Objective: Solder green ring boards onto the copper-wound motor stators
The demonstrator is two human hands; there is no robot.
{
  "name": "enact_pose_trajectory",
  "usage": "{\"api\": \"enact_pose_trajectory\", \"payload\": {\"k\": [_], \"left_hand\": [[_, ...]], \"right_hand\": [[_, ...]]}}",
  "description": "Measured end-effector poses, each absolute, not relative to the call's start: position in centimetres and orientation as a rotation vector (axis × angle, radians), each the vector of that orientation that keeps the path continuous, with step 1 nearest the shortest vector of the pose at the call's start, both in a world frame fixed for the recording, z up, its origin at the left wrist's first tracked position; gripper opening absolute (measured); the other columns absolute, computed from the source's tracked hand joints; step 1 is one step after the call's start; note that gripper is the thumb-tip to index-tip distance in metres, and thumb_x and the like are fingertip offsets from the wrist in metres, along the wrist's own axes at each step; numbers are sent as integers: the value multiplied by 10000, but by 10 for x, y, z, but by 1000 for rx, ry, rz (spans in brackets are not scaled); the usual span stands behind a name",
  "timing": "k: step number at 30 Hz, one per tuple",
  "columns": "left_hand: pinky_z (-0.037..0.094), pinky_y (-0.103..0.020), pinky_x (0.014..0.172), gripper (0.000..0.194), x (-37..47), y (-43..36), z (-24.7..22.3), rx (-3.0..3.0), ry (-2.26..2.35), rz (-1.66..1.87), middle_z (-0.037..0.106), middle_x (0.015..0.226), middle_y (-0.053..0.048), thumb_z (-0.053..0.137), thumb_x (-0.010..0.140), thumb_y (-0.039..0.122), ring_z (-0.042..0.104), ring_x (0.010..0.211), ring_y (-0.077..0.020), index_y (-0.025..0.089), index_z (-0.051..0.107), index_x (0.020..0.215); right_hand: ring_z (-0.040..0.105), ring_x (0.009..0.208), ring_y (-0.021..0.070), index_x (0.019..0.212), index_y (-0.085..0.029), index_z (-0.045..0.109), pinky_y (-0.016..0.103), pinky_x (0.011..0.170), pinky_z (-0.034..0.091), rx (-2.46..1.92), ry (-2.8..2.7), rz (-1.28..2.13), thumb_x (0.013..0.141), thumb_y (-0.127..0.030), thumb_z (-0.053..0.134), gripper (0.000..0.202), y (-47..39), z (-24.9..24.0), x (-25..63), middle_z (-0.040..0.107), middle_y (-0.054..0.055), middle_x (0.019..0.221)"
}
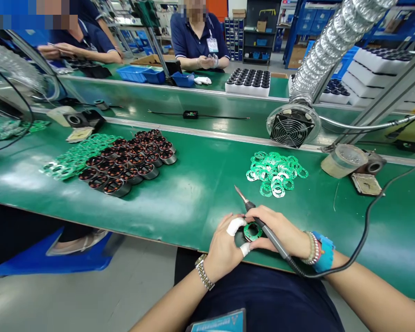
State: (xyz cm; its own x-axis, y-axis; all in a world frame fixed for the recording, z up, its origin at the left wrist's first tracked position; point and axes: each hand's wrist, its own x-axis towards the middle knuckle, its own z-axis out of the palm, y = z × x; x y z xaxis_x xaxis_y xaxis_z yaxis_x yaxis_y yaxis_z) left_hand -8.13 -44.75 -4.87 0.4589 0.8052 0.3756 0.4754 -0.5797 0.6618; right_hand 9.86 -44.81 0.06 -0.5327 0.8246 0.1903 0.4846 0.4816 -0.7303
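Note:
Near the table's front edge, my left hand (225,240), with white covers on thumb and forefinger, is closed round the side of a motor stator. A green ring-shaped circuit board (252,231) lies on top of that stator, whose lower part is mostly hidden by my fingers. My right hand (278,228) grips a soldering iron (271,240), its copper-coloured tip pointing up and left, away from the board. The right thumb and fingertips also touch the stator's right side. Beyond my hands lies a loose pile of green ring boards (275,170).
Rows of stators (127,161) and green boards (78,154) sit to the left. A fume-extractor fan (290,129) hangs at the right, near a plastic tub (344,160) and an iron stand (373,163). The iron's cable (364,230) crosses my right forearm. Co-workers sit across the line.

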Motion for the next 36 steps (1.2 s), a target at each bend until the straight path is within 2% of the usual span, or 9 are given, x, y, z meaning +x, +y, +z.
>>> {"api": "enact_pose_trajectory", "payload": {"k": [4,10,15,17,22,26,31,36], "left_hand": [[441,-485,930,370,-85,-443,-48,2278,913,985,647,1047,-123,707,691,254,589,1018,-266,180,535,1010],[452,-446,936,212,-92,-438,-45,2179,745,949,660,1070,-101,683,727,237,597,1031,-240,196,613,923],[460,-456,924,222,-90,-440,-45,2106,754,959,666,1069,-98,693,723,248,609,1013,-238,207,631,932],[463,-463,919,215,-90,-441,-45,2098,777,964,663,1081,-99,693,722,250,613,1008,-238,210,639,926],[464,-482,915,209,-90,-441,-48,2108,806,971,679,1052,-91,697,719,253,633,977,-235,219,644,918],[460,-484,926,201,-91,-441,-51,2113,818,966,682,1051,-93,702,713,256,642,964,-236,212,648,902],[468,-470,926,203,-90,-440,-49,2124,816,948,676,1068,-98,697,718,250,640,977,-240,208,653,911],[472,-471,924,202,-91,-440,-47,2114,824,940,679,1061,-97,702,711,253,644,968,-244,205,659,902]], "right_hand": [[539,830,167,1061,-179,486,291,743,483,-1071,-2167,821,731,-385,682,436,-449,-7,99,567,58,935],[579,897,184,1119,-183,483,306,787,500,-1036,-2139,831,695,-363,722,519,-452,-8,105,590,76,996],[639,910,154,1103,-231,480,292,816,516,-1272,-1803,798,831,-186,558,287,-466,-11,112,636,50,1026],[652,893,148,1100,-238,472,293,809,528,-1288,-1721,867,832,-148,531,289,-470,-15,112,640,46,1027],[654,892,146,1082,-242,445,307,814,533,-1256,-1583,988,818,-138,524,295,-467,-29,106,640,51,1041],[665,816,130,1066,-240,444,282,763,538,-1272,-1574,992,824,-128,485,270,-465,-37,104,652,49,1010],[658,888,143,1059,-239,435,286,802,529,-1260,-1490,1044,815,-156,523,272,-469,-31,105,654,46,996],[650,865,136,1073,-240,409,293,794,526,-1215,-1475,1123,824,-152,509,282,-470,-27,103,653,27,934]]}}
